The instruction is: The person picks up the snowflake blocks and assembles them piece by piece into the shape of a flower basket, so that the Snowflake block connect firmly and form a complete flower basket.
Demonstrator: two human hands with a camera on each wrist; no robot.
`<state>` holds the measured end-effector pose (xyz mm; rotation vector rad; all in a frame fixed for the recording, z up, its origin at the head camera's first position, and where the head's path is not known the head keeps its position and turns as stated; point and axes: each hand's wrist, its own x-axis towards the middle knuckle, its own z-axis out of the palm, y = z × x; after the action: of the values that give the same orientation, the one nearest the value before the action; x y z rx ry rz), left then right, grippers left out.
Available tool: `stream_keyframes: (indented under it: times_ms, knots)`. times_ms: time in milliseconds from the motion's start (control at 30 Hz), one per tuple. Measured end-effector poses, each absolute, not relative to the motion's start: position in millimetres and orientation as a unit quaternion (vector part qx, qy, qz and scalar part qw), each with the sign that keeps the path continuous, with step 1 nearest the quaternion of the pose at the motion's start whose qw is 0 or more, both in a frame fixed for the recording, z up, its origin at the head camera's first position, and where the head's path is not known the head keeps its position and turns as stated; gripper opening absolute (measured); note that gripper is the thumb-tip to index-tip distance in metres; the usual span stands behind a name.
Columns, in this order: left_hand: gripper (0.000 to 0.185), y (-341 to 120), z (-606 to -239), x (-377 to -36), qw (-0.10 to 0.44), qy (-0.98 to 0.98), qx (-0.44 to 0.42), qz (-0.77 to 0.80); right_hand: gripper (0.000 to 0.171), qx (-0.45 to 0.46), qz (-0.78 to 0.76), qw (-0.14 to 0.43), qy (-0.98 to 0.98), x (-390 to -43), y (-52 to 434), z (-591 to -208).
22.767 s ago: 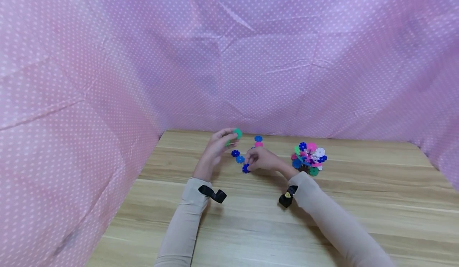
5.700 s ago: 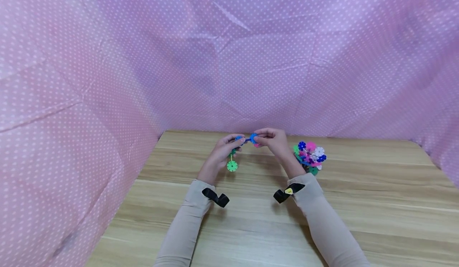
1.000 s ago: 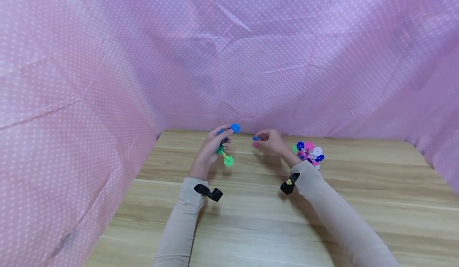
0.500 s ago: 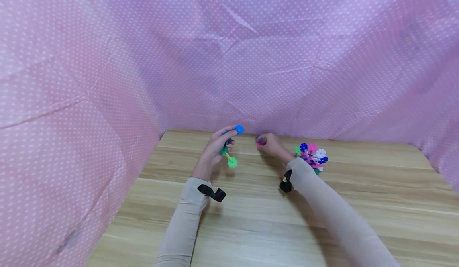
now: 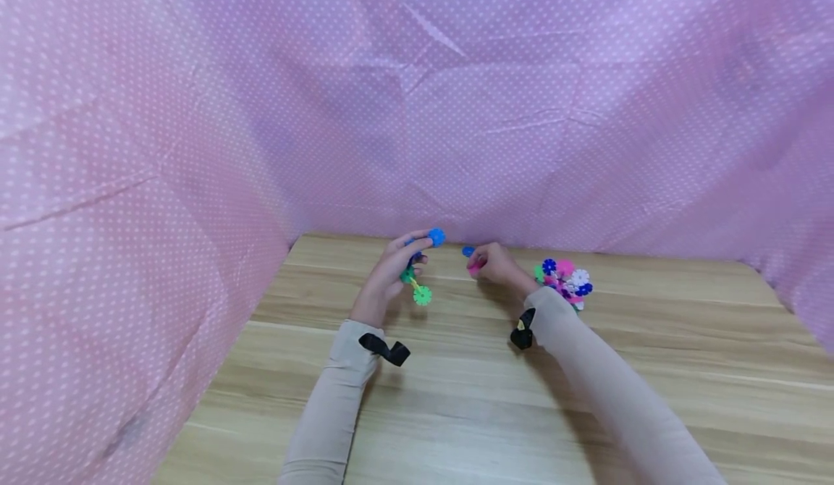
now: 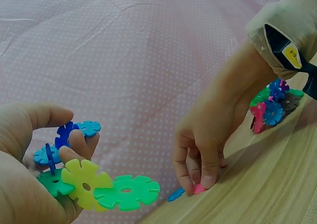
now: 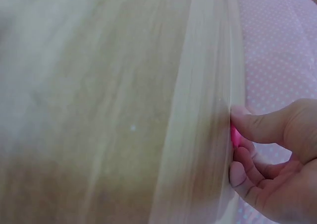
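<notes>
Snowflake-disc chain (image 6: pixel 84 177) | gripped in left hand (image 5: pixel 391 271) | right hand (image 5: pixel 498 264) pinches pink disc (image 6: pixel 199 188) on table (image 5: pixel 456 398)

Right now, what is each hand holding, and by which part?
The left hand grips a chain of snowflake discs at its blue and dark-green end. The right hand pinches a pink disc by its rim against the table.

The discs (image 6: pixel 126 190) are smooth, slightly glossy plastic. The desk (image 5: pixel 456 398) is pale wood-grain with a matt finish. The curtain (image 5: pixel 456 108) is thin, creased, white-dotted cloth. The sleeves (image 5: pixel 332 412) are soft matt knit.
</notes>
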<state>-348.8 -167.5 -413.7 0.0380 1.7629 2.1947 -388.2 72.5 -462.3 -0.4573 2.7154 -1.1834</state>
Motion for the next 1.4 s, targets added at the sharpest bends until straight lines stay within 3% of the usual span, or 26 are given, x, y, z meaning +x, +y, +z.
stream_keyframes:
  times_ms: [233, 533, 933, 1400]
  knots:
    - [0.041, -168.1, -415.5, -350.5, 0.167, 0.624, 0.004, 0.763, 0.023, -0.165, -0.418, 0.12, 0.885, -383.0, 72.3, -460.7]
    - [0.037, -161.1, -418.4, -350.7, 0.171, 0.628, -0.005, 0.759, 0.02, -0.15, -0.492, 0.129, 0.848, -371.6, 82.0, -461.6]
    - [0.039, -149.4, -420.0, -348.1, 0.194, 0.642, 0.012, 0.742, 0.027, -0.096, -0.67, 0.033, 0.736, -350.7, 77.6, -425.8]
    - [0.038, -147.2, -417.1, -345.7, 0.205, 0.637, 0.02, 0.743, 0.02, -0.112, -0.641, -0.072, 0.756, -344.1, 63.3, -412.1]
